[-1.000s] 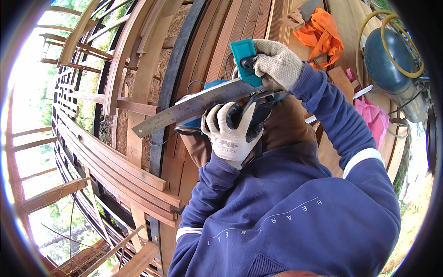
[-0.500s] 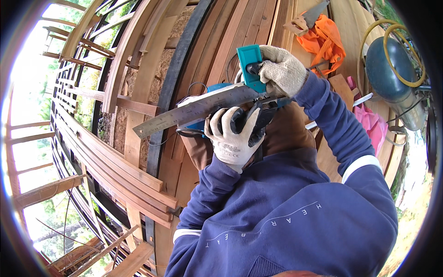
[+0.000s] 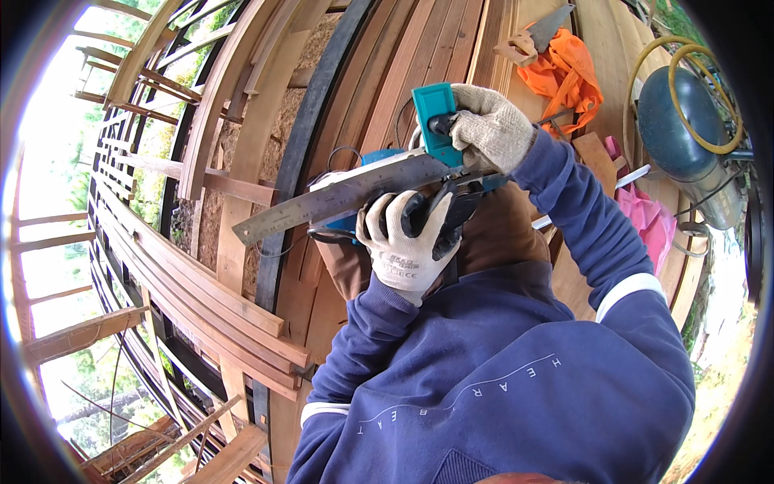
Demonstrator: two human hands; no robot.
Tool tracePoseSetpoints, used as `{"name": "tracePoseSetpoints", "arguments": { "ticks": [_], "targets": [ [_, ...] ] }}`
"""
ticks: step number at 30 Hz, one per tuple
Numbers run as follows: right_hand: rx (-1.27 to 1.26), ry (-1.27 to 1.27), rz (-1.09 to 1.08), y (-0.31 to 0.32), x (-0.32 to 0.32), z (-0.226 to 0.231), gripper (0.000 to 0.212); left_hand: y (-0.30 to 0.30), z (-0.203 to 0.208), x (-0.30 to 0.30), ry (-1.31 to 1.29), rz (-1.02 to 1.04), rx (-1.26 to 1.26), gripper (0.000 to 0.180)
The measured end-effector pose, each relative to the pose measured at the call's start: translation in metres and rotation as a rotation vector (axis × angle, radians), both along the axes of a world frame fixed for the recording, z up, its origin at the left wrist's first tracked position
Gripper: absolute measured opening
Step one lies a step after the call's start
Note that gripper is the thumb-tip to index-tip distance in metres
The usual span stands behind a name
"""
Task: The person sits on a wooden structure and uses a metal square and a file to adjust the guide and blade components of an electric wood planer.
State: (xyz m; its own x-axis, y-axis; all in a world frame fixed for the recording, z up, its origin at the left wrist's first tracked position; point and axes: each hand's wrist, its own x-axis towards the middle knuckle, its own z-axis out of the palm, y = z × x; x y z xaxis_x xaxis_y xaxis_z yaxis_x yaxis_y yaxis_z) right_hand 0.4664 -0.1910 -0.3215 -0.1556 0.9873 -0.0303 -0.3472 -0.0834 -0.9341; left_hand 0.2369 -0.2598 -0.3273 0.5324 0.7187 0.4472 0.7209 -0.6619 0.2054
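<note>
A try square with a long steel blade [image 3: 322,202] and a teal stock [image 3: 435,121] is held tilted in front of my body. My right hand [image 3: 490,129], in a pale knitted glove, is closed round the stock, its dark thumb pressed on the teal face. Below the blade, my left hand [image 3: 405,238], in a white glove with black palm coating, has its fingers curled at the blade's lower edge. Under the blade shows a blue and black object [image 3: 334,230], mostly hidden, its kind unclear. My brown-trousered legs [image 3: 500,230] are bent beneath.
Long wooden boards [image 3: 403,81] run underneath and ahead. At the upper right lie a handsaw [image 3: 544,28] and an orange cloth [image 3: 568,81]. A dark rounded tank with a yellow hose [image 3: 685,113] stands at right, near a pink bag [image 3: 645,222]. Stacked planks [image 3: 201,290] lie left.
The try square and both hands have shifted only very slightly, with the teal stock a little lower. Both hands keep their grip.
</note>
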Motion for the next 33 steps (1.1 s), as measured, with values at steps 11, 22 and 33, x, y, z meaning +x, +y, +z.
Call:
{"name": "tracePoseSetpoints", "arguments": {
  "ticks": [11, 22, 33],
  "targets": [
    [0.058, -0.133, 0.030, -0.0016, 0.0028, 0.0101, 0.047, -0.0003, -0.0030, 0.0005, -0.029, 0.005, 0.006, 0.057],
    [0.031, -0.089, 0.046, 0.0000, 0.0031, 0.0034, 0.044, -0.0004, -0.0022, 0.0020, -0.003, 0.017, 0.022, 0.056],
    [0.060, -0.148, 0.041, -0.0016, 0.0045, 0.0069, 0.051, 0.0011, -0.0030, 0.0004, 0.015, -0.009, 0.022, 0.067]
  ]
}}
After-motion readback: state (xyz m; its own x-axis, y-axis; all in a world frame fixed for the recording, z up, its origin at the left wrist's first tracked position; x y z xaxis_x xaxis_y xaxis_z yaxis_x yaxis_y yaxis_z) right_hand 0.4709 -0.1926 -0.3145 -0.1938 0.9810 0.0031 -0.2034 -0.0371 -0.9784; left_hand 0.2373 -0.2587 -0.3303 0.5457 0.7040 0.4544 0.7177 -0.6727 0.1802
